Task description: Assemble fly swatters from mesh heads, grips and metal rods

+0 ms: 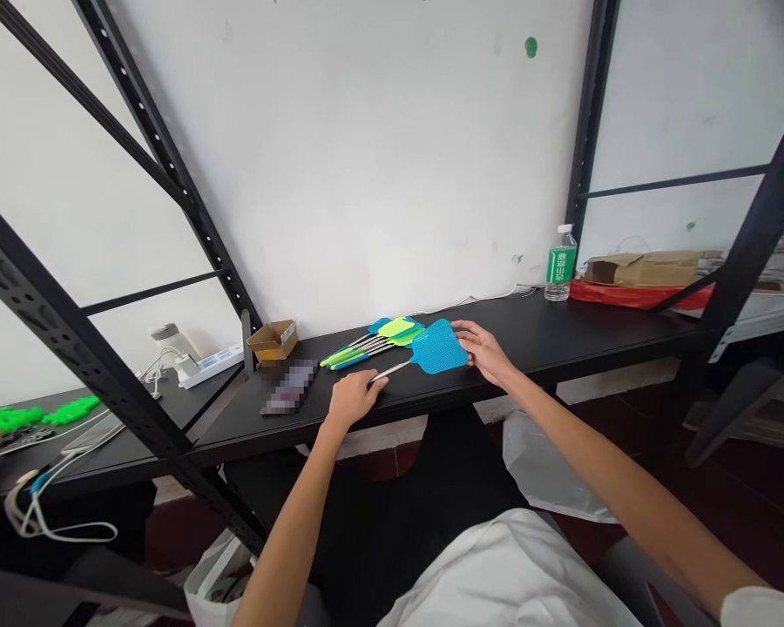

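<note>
A blue fly swatter (439, 347) with a perforated square head and a thin metal shaft is held between my two hands above the front of the black shelf. My left hand (354, 396) is closed around its handle end, which the fingers mostly hide. At the head's right edge, my right hand (484, 350) grips the blue plastic between thumb and fingers. Just behind lies a pile of several blue and yellow-green fly swatters (397, 328), their handles pointing left toward me.
A small open cardboard box (273, 341) and a blurred-out flat object (291, 387) lie left on the black shelf (536, 335). A water bottle (560, 266) stands right, beside a metal upright (591, 113). Left of the frame are a power strip (219, 362) and bright green pieces (13, 419).
</note>
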A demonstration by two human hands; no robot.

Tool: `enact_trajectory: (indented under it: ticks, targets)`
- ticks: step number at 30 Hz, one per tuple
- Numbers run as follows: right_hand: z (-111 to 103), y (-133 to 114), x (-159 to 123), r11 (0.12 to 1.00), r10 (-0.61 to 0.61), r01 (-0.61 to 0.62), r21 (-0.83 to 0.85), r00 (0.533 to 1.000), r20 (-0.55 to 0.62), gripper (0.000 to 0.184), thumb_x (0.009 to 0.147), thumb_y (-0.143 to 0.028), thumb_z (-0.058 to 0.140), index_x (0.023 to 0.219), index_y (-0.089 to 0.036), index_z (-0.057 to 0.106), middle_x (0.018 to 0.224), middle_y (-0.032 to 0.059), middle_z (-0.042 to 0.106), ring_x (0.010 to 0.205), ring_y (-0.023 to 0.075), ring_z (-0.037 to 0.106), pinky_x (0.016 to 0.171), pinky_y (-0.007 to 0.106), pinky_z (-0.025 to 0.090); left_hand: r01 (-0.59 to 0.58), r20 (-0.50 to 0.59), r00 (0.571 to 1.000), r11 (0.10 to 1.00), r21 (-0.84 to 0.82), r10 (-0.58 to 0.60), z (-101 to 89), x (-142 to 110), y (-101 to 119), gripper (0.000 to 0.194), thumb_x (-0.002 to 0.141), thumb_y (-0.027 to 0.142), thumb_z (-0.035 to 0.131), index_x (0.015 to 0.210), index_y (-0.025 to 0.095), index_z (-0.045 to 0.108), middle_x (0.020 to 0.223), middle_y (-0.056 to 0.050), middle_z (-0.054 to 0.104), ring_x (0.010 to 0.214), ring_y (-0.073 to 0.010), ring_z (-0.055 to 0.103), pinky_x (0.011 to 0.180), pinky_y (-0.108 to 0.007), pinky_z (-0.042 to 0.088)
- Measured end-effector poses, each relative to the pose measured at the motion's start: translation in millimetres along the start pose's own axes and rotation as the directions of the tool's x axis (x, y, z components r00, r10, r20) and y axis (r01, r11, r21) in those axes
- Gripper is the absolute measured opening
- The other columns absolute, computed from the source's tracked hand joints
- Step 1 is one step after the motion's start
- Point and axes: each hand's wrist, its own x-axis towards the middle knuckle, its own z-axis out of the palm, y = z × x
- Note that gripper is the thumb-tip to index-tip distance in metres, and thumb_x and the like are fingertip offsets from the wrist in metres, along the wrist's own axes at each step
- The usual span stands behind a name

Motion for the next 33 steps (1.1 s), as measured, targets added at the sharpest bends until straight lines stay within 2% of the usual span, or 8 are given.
enact_trajectory:
  ticks: [4, 6, 16, 23, 25, 29, 33]
  targets:
    - [-2.6, 3.4, 4.2, 0.999, 0.026, -0.026, -0.028, 1.0, 0.007, 0.032, 0.074, -0.036, 0.069, 0.103, -0.023, 0.07, 0.076, -0.0008, 0.06, 0.053, 0.0085, 0.038, 0.045, 0.023, 0.028, 0.004, -0.011, 1.0, 1.0, 0.007, -0.004, 1.3, 0.2, -0.9, 0.043, 0.1, 0.055, 0.034, 0.085, 0.024, 0.061, 0.085, -0.005, 0.069, 0.086, -0.0247, 0.064, 0.061, -0.026, 0.03]
    - [-3.9, 5.1, 5.9, 0.998, 0.059, -0.059, -0.034, 0.998, 0.001, 0.032, 0.075, -0.039, 0.069, 0.102, -0.022, 0.073, 0.069, -0.0017, 0.055, 0.054, 0.0099, 0.04, 0.046, 0.023, 0.029, 0.011, -0.008, 1.0, 1.0, 0.01, -0.011, 1.5, 0.1, -1.0, 0.043, 0.1, 0.055, 0.034, 0.087, 0.024, 0.061, 0.087, -0.006, 0.069, 0.087, -0.0251, 0.065, 0.062, -0.026, 0.031]
    - [-6.4, 1.6, 4.6, 0.991, 0.131, -0.132, 0.031, 0.991, 0.031, 0.037, 0.072, -0.037, 0.075, 0.106, -0.02, 0.076, 0.068, -0.0005, 0.06, 0.059, 0.0114, 0.048, 0.05, 0.025, 0.033, 0.01, 0.008, 1.0, 1.0, -0.008, -0.01, 1.0, 0.5, -0.4, 0.043, 0.1, 0.054, 0.033, 0.086, 0.024, 0.061, 0.089, -0.006, 0.069, 0.089, -0.0248, 0.064, 0.064, -0.026, 0.032]
    - [-5.1, -1.4, 3.6, 0.989, 0.145, -0.142, -0.039, 0.983, 0.112, 0.045, 0.065, -0.018, 0.071, 0.11, -0.02, 0.076, 0.071, 0.0022, 0.067, 0.056, 0.0109, 0.055, 0.05, 0.024, 0.035, -0.022, -0.008, 1.0, 1.0, 0.004, 0.022, 0.0, -0.4, 0.1, 0.043, 0.101, 0.053, 0.031, 0.086, 0.024, 0.059, 0.088, -0.005, 0.069, 0.089, -0.0241, 0.064, 0.062, -0.026, 0.031]
    - [-4.9, -0.3, 3.9, 0.991, 0.134, -0.131, -0.04, 0.985, 0.108, 0.041, 0.065, -0.019, 0.07, 0.105, -0.02, 0.077, 0.076, 0.0035, 0.068, 0.058, 0.0112, 0.057, 0.049, 0.023, 0.036, -0.027, -0.011, 1.0, 1.0, -0.001, 0.027, 0.2, -0.6, 0.5, 0.042, 0.101, 0.053, 0.032, 0.087, 0.024, 0.059, 0.091, -0.005, 0.07, 0.09, -0.024, 0.064, 0.062, -0.026, 0.031]
    - [-5.0, 2.5, 5.1, 0.994, 0.106, -0.103, -0.04, 0.991, 0.081, 0.033, 0.069, -0.025, 0.073, 0.102, -0.025, 0.078, 0.104, 0.006, 0.071, 0.073, 0.0132, 0.061, 0.052, 0.022, 0.042, -0.023, -0.012, 1.0, 1.0, -0.006, 0.023, 1.1, -0.6, 0.8, 0.041, 0.101, 0.053, 0.033, 0.089, 0.024, 0.06, 0.094, -0.005, 0.07, 0.091, -0.024, 0.064, 0.062, -0.026, 0.031]
    - [-4.8, 3.1, 5.1, 0.994, 0.093, -0.089, -0.058, 0.992, 0.082, 0.032, 0.071, -0.028, 0.076, 0.103, -0.028, 0.079, 0.134, 0.0043, 0.062, 0.092, 0.0169, 0.062, 0.06, 0.022, 0.05, -0.036, -0.026, 0.999, 0.999, -0.006, 0.036, 2.1, -0.4, 0.2, 0.042, 0.101, 0.054, 0.032, 0.088, 0.024, 0.059, 0.091, -0.004, 0.07, 0.089, -0.0238, 0.064, 0.061, -0.026, 0.03]
